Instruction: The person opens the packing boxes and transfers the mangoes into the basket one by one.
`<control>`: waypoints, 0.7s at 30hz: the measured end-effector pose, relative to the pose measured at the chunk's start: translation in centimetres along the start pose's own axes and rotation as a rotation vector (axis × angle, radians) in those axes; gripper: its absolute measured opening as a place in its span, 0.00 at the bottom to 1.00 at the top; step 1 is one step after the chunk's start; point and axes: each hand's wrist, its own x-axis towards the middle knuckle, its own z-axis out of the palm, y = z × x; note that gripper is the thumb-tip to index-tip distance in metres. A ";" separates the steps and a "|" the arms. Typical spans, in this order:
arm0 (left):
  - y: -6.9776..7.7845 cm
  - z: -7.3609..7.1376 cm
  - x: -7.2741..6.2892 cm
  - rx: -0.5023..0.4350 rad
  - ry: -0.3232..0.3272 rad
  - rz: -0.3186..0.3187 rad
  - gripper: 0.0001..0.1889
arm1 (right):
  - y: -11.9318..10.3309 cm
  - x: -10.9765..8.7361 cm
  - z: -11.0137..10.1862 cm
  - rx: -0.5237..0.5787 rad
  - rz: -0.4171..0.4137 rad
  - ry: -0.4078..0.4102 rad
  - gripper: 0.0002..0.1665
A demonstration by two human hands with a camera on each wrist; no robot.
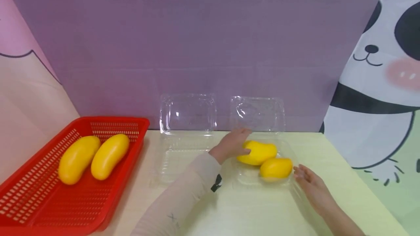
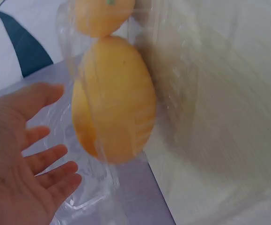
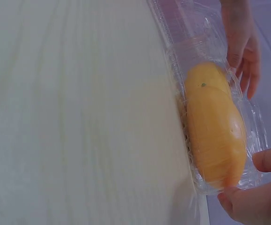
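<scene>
Two yellow mangoes lie in the right-hand clear clamshell box (image 1: 244, 180), the rear mango (image 1: 262, 152) touching the front mango (image 1: 276, 168). The box's lid (image 1: 262, 114) stands up behind them. My left hand (image 1: 231, 143) is over the box's left side, beside the rear mango, fingers apart and holding nothing; the left wrist view shows the left hand (image 2: 27, 164) with its palm bare. At the box's right edge is my right hand (image 1: 313, 188), fingers slightly bent. In the right wrist view the right hand's fingertips (image 3: 226, 199) are right at the box's end, close to a mango.
Another clear clamshell box (image 1: 174, 172) stands to the left, its lid (image 1: 188, 114) raised. Further left, a red plastic basket (image 1: 131, 177) holds two long yellow fruits (image 1: 78, 159). A purple backdrop (image 1: 203, 46) rises directly behind the pale wooden table (image 1: 249, 214).
</scene>
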 end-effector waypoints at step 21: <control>3.2 3.0 0.6 0.319 -0.117 0.039 0.32 | 0.0 0.0 0.0 0.017 -0.011 0.007 0.35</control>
